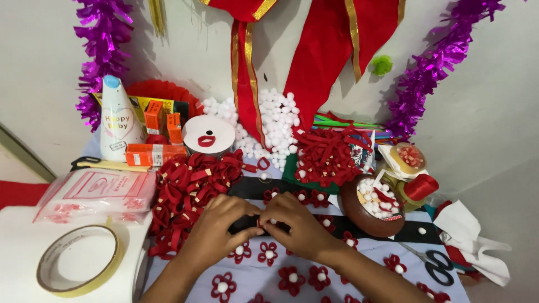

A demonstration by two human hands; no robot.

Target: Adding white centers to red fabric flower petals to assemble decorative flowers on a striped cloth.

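Note:
My left hand (218,229) and my right hand (296,223) meet at the middle of the table, fingers curled together over a black strip (370,216). They pinch a small red ribbon flower with a white pompom (273,221) against that strip. Similar red flowers with white centres (268,253) lie on the pale cloth below my hands. A heap of red ribbon loops (188,188) sits just left of my left hand. What the fingertips grip is mostly hidden.
A brown bowl of white pompoms (373,209) stands right of my hands, with scissors (435,265) below it. A tape roll (78,268) and a plastic bag (95,193) lie at left. A pile of white pompoms (269,126), a ribbon spool (209,134) and a party hat (117,118) stand behind.

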